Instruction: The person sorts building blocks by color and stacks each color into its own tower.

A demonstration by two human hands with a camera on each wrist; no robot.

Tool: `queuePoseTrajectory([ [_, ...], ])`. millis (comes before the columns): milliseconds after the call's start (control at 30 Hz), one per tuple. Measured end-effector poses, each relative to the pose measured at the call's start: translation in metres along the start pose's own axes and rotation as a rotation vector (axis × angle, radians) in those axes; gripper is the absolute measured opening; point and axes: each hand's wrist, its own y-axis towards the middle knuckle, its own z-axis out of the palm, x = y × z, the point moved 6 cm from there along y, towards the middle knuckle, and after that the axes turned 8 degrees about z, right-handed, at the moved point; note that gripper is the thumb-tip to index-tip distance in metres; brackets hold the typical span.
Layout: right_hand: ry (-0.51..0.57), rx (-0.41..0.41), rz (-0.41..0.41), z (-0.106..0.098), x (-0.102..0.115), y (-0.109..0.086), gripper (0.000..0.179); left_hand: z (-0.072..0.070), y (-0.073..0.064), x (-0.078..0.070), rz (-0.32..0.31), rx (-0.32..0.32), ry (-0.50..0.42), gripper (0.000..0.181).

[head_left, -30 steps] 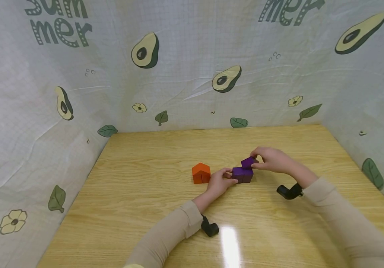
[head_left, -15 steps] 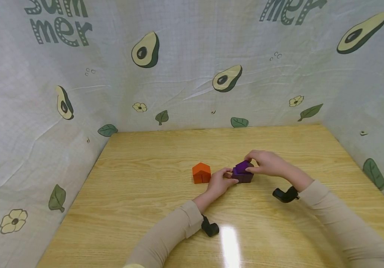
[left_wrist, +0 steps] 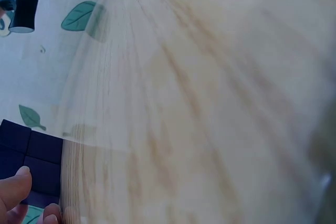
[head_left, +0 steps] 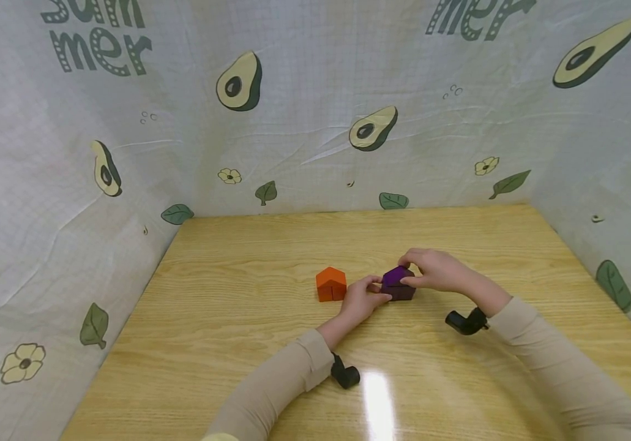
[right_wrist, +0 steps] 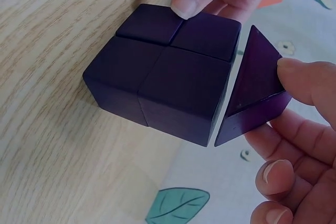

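Observation:
Dark purple blocks (head_left: pixel 401 294) stand together on the table, several cube-like faces meeting flush in the right wrist view. From their left side my left hand (head_left: pixel 360 301) holds them, thumb on the near face and fingers behind. A purple triangular prism (right_wrist: pixel 257 74) is pinched between thumb and fingers of my right hand (head_left: pixel 440 269). It sits over the top of the blocks, roof-like, with a thin gap showing in the right wrist view. An orange house-shaped stack (head_left: pixel 330 285) stands just left of my left hand.
The light wooden table (head_left: pixel 227 343) meets an avocado-print cloth (head_left: pixel 304 135) at the back and sides. A black wrist camera (head_left: pixel 344 375) hangs below the left cuff, another black camera (head_left: pixel 466 321) by the right cuff.
My right hand has moved left and slightly down with the purple prism, from above the blocks' right side to over their middle. My left hand and the orange stack have stayed in place.

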Motion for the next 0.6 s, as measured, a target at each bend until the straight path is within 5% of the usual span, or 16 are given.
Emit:
queuePoseTrajectory([
  [600, -0.001, 0.003, -0.003, 0.0005, 0.0042, 0.0000, 0.029, 0.0007, 0.0007, 0.0014, 0.001, -0.001, -0.012, 0.037],
])
